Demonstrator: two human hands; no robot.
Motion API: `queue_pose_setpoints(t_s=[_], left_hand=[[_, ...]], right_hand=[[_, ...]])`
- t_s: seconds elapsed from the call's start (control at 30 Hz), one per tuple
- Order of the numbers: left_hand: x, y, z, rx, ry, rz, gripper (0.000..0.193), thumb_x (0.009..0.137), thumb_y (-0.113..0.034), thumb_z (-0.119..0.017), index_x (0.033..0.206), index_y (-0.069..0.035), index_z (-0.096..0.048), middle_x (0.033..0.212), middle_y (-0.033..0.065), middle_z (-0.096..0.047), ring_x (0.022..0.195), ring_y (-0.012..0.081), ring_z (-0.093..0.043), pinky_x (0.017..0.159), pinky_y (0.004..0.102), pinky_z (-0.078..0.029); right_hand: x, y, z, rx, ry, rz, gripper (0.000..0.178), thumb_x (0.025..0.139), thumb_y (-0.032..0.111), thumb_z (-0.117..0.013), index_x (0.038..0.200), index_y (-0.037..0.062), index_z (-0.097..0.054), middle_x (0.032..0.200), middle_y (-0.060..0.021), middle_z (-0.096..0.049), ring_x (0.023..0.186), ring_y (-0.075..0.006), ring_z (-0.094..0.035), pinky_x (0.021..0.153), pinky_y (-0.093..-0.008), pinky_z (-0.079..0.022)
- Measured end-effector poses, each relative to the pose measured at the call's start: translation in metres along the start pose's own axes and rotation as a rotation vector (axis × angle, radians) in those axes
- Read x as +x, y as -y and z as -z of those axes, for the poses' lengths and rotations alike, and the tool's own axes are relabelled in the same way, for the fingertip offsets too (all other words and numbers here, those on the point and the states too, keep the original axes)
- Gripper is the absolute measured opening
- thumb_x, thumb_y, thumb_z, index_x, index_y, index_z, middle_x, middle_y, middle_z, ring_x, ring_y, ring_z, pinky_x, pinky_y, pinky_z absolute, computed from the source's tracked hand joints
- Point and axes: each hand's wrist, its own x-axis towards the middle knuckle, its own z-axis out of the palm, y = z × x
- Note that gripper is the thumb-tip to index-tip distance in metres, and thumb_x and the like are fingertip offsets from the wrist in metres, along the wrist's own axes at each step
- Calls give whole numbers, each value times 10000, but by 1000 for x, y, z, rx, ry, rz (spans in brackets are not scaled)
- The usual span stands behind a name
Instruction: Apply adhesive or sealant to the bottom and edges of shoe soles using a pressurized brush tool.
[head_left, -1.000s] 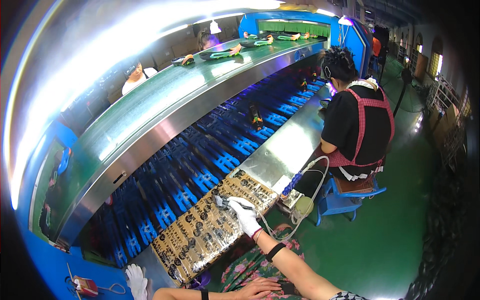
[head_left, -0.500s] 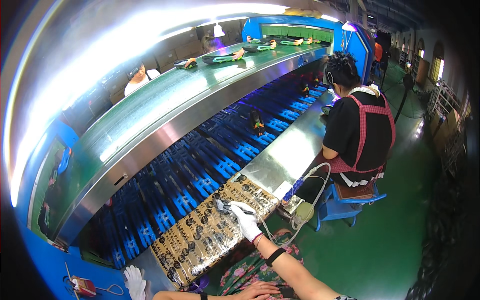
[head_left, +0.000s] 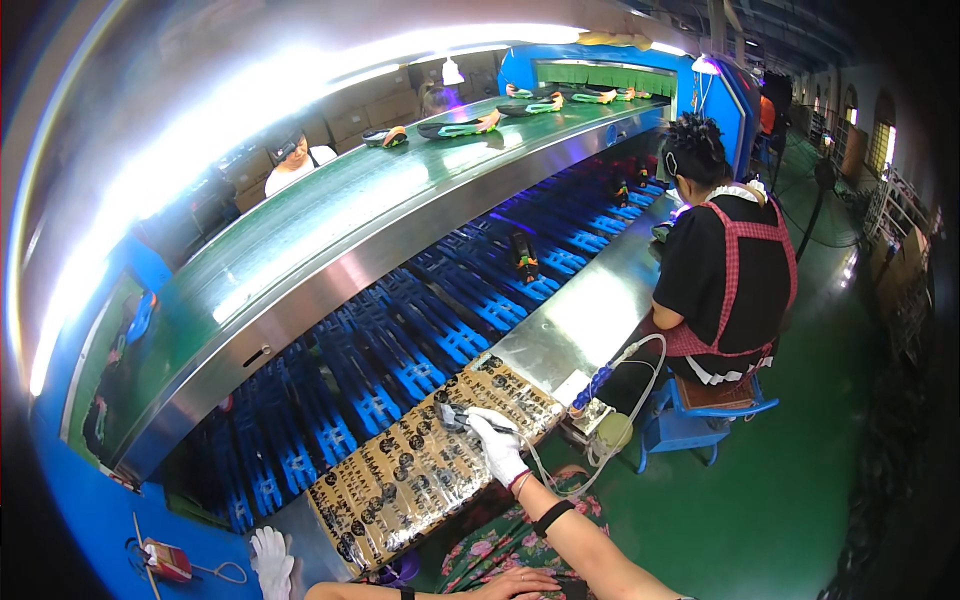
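Cardboard [head_left: 430,475], printed in black and glossy with clear tape, slants across the ledge in front of me. Over its far half, my white-gloved right hand [head_left: 494,432] pinches a dark grey tool [head_left: 456,418] between thumb and fingers; whether its tip touches the sheet I cannot tell. My bare left hand [head_left: 522,582] lies on the floral cloth [head_left: 488,550] over my lap, fingers stretched out, by the lower edge.

What crowds me most is on the right: a pale tube [head_left: 663,362] loops close by my gloved wrist, past a blue segmented hose [head_left: 592,387] and a round greenish container [head_left: 614,431]. Just beyond, a co-worker [head_left: 728,275] in a red checked apron sits on a blue stool [head_left: 682,432], blocking that end of the metal ledge [head_left: 572,312].

Ahead run dark slats with blue ends [head_left: 420,376], one bearing a dark shoe [head_left: 523,258]. Above them rises a green belt [head_left: 330,238] carrying shoes [head_left: 462,127]; another person [head_left: 292,172] stands behind it. White gloves [head_left: 271,562] lie left of the cardboard, near a red packet [head_left: 167,562].
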Motion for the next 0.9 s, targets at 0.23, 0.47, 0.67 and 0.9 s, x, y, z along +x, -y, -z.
queue_pose_setpoints(t_s=[0.23,0.47,0.67,0.9], left_hand=[[-4,4,-3,0,28,11,374,1047,-311,-515,1320,-92,-645,1384,136,-599,1325,317,-514,1089,472,-377],[-5,4,-2,-14,1,-4,366,1042,-310,-519,1291,-79,-656,1348,158,-617,1279,335,-552,1060,470,-411],[-3,-2,3,-2,-27,-27,349,1036,-297,-525,1263,-73,-666,1316,162,-636,1233,345,-584,1027,475,-441],[-4,-2,0,-26,-49,-13,337,1031,-284,-530,1251,-73,-672,1315,158,-641,1231,338,-588,1029,462,-445]], right_hand=[[-4,2,2,-3,-2,-13,212,921,75,-717,1122,6,-718,1026,-51,-724,891,-126,-661,818,-262,-531],[-3,2,0,-14,3,-34,215,923,94,-720,1121,12,-716,1022,-51,-726,866,-123,-657,791,-258,-523],[-1,1,1,-32,12,-6,207,927,91,-714,1120,17,-716,1031,-49,-725,898,-123,-655,802,-263,-524],[-4,5,-2,-29,3,-15,212,925,88,-718,1125,18,-715,1047,-44,-724,923,-126,-657,831,-268,-522]])
